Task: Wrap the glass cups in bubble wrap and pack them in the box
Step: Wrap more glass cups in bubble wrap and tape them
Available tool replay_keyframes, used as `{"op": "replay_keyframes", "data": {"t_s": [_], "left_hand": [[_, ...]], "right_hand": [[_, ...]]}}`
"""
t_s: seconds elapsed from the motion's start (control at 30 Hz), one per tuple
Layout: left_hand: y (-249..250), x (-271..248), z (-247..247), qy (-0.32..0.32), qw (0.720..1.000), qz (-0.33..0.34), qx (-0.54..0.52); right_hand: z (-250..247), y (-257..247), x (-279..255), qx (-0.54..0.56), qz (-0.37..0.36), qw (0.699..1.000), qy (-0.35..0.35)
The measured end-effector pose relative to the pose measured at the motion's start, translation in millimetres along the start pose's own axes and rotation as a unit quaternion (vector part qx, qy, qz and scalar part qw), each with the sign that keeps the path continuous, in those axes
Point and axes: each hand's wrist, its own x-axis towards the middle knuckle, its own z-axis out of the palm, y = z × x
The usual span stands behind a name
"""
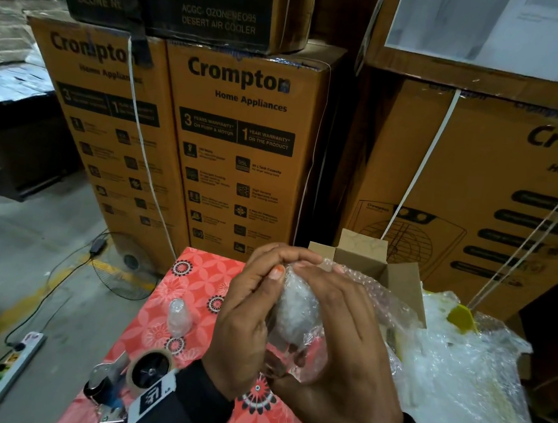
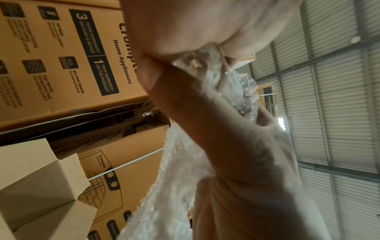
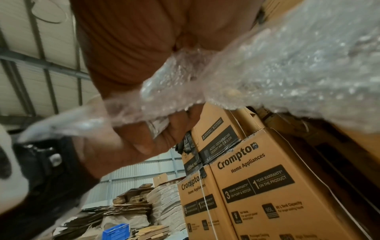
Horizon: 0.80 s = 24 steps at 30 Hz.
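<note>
We hold the wrapped glass cup (image 1: 296, 308) above the table (image 1: 192, 271), left hand (image 1: 246, 314) and right hand (image 1: 342, 349) both curled round its bubble wrap (image 1: 382, 298). If our grip loosens, the wrap could unroll and the cup slip. The open box (image 1: 398, 279) waits just beyond; the cartons (image 1: 243, 145) behind read "Crompton Home Appliances".

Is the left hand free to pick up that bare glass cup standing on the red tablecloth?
Probably not yet. The left hand and right hand both grip the bubble-wrapped bundle. The glass cup stands unobstructed just left of them, so the path looks free once the hand lets go.
</note>
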Motion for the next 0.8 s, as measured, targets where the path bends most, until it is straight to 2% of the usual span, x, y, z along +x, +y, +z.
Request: {"op": "replay_keyframes", "data": {"t_s": [0.23, 0.4, 0.5, 0.57, 0.67, 0.73, 0.8], "left_hand": [[-1.1, -5.9, 5.8, -0.006, 1.0, -0.005, -0.03], [15.4, -1.4, -3.8, -0.095, 0.993, -0.057, -0.034], [30.8, 3.9, -10.7, -0.112, 0.992, -0.055, 0.034], [39.1, 7.2, -10.3, -0.107, 0.986, -0.036, 0.127], [47.4, 7.0, 0.3, -0.145, 0.953, -0.039, 0.262], [46.0, 3.4, 7.5, -0.142, 0.951, -0.044, 0.27], [44.7, -1.6, 13.8, -0.094, 0.966, -0.023, 0.241]], "right_hand": [[-9.2, 5.1, 0.4, 0.001, -0.011, 1.0, -0.021], [-20.7, 11.7, 3.7, -0.027, -0.04, 0.998, -0.043], [-23.3, 12.6, 1.7, -0.028, -0.061, 0.996, -0.064], [-21.6, 10.4, 0.9, -0.024, -0.07, 0.995, -0.074], [-18.6, 7.9, 2.6, -0.036, -0.094, 0.992, -0.07], [-18.4, 5.7, 3.5, -0.039, -0.11, 0.991, -0.065], [-19.3, 4.1, 4.1, -0.02, -0.11, 0.992, -0.055]]}}
